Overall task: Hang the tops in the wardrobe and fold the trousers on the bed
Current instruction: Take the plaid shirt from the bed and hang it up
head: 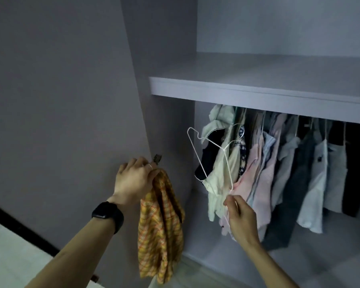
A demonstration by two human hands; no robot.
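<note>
a black wide-banded watch (pixel 108 215) sits on the left wrist. the left hand (pixel 132 179) wears a thin ring (pixel 150 166).

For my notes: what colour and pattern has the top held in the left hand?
Orange-yellow plaid top, gripped by the left hand; seen in the head view.

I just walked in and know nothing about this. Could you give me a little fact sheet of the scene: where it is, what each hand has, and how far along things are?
place: open wardrobe, a shelf above a row of hung clothes
left hand: grips a bunched orange checked top, which hangs down beside the door
right hand: pinches one end of a bare white wire hanger, tilted in front of the hung clothes
left wrist: black watch
status: top not yet on the hanger
</note>
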